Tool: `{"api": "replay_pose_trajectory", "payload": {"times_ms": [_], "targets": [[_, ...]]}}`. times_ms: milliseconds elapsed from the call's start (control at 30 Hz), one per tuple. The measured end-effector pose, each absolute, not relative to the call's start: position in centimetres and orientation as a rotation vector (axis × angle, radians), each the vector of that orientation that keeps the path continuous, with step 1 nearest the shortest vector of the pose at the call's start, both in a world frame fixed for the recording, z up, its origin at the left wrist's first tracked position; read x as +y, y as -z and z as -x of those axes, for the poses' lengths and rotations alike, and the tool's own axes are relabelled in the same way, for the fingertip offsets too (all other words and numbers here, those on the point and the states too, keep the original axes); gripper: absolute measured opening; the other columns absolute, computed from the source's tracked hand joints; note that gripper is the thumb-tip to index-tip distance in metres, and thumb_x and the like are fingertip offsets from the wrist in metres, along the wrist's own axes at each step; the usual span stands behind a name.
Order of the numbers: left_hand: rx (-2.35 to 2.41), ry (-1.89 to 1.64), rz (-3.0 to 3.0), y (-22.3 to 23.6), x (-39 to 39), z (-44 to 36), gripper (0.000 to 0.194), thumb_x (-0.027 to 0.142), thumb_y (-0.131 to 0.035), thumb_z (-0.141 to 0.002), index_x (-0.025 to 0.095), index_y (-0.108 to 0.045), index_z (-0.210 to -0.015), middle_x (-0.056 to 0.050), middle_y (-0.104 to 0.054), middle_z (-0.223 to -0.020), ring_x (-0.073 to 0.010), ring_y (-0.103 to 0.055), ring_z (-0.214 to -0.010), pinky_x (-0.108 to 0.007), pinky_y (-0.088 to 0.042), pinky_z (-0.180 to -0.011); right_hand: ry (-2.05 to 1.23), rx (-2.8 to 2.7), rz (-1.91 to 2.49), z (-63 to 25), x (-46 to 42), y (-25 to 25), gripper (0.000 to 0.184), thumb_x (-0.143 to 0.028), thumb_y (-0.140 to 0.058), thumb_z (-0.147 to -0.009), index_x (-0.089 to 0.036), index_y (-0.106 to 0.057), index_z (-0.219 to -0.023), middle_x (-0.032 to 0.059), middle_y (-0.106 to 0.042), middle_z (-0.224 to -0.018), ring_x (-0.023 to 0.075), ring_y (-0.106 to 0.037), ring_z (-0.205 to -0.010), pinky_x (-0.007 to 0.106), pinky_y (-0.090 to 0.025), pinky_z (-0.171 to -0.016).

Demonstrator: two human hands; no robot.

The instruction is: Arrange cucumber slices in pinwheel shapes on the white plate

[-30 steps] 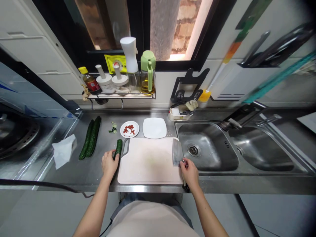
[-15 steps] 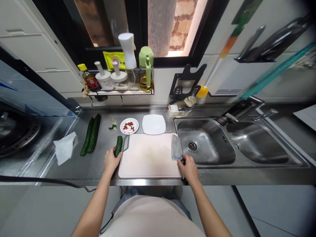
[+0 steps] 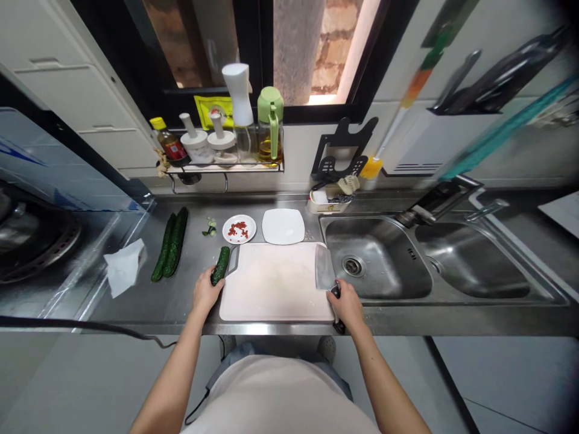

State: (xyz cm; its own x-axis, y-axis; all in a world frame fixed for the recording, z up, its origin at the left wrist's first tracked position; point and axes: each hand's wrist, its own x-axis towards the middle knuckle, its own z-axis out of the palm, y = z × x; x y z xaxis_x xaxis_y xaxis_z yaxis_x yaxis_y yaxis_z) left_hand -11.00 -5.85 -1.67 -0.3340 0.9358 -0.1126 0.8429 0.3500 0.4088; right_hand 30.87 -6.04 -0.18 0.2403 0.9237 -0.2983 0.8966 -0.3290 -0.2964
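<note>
My left hand is closed around the lower end of a short dark green cucumber, just left of the cutting board's handle. In my right hand is the black handle of a kitchen knife. Its wide blade lies flat over the right edge of the pale pink cutting board, pointing away from me. Nothing lies on the board's middle except faint wet marks. Behind the board stand a small white plate with chopped red pieces and a white squarish plate.
Two whole cucumbers and a crumpled white tissue lie on the steel counter at left. Green trimmings sit near the small plate. A double sink adjoins the board on the right. A rack of bottles and jars hangs behind.
The view has shifted slightly. Both hands keep their hold on the cucumber and the knife, with hardly any movement relative to the board.
</note>
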Motion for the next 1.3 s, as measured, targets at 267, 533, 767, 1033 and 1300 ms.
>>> {"api": "replay_pose_trajectory", "payload": {"times_ms": [267, 533, 767, 1033, 1300], "targets": [[1.673, -0.404, -2.008, -0.5, -5.8, 7.0, 0.051, 0.031, -0.056, -0.085, 0.024, -0.05, -0.136, -0.007, -0.06, -0.123, -0.0243, -0.055, -0.114, -0.037, -0.043, -0.099, -0.67, -1.787, 2.423, -30.7, -5.9, 0.0, 0.05, -0.029, -0.055, -0.09, -0.011, -0.047, -0.136, 0.0144, -0.056, -0.122, 0.0237, -0.056, -0.106, 0.027, -0.038, -0.082], [1.499, -0.197, -2.15, -0.5, -4.4, 2.9, 0.051, 0.022, -0.054, -0.084, 0.028, -0.051, -0.135, -0.006, -0.06, -0.117, -0.0235, -0.053, -0.111, -0.035, -0.043, -0.096, -0.661, -1.796, 2.421, -30.8, -5.9, 0.0, 0.05, -0.03, -0.055, -0.09, -0.011, -0.048, -0.136, 0.0145, -0.057, -0.12, 0.0234, -0.057, -0.105, 0.028, -0.039, -0.082], [1.49, -0.171, -2.145, -0.4, -4.5, 3.4, 0.052, 0.022, -0.053, -0.086, 0.027, -0.048, -0.138, -0.007, -0.059, -0.119, -0.0241, -0.052, -0.112, -0.035, -0.043, -0.095, -0.661, -1.782, 2.391, -31.0, -5.7, 0.4, 0.05, -0.029, -0.056, -0.087, -0.01, -0.049, -0.133, 0.0145, -0.059, -0.117, 0.0225, -0.058, -0.102, 0.027, -0.039, -0.081], [1.46, -0.216, -2.129, 0.0, -4.4, 3.7, 0.051, 0.024, -0.053, -0.087, 0.028, -0.049, -0.137, -0.007, -0.059, -0.118, -0.0233, -0.053, -0.111, -0.035, -0.042, -0.097, -0.768, -1.484, 2.27, -32.5, -4.6, -0.4, 0.017, -0.031, -0.058, -0.068, -0.019, -0.054, -0.078, -0.0025, -0.052, -0.065, 0.016, -0.05, -0.063, 0.025, -0.034, -0.059], [1.463, -0.225, -2.106, 0.0, -4.6, 3.7, 0.051, 0.024, -0.053, -0.087, 0.029, -0.048, -0.138, -0.006, -0.059, -0.12, -0.0236, -0.052, -0.112, -0.036, -0.041, -0.099, -0.567, -1.44, 1.812, -31.7, -3.5, -5.8, 0.02, -0.034, -0.05, -0.068, -0.022, -0.045, -0.083, -0.0024, -0.053, -0.071, 0.0151, -0.049, -0.065, 0.024, -0.036, -0.063]]}}
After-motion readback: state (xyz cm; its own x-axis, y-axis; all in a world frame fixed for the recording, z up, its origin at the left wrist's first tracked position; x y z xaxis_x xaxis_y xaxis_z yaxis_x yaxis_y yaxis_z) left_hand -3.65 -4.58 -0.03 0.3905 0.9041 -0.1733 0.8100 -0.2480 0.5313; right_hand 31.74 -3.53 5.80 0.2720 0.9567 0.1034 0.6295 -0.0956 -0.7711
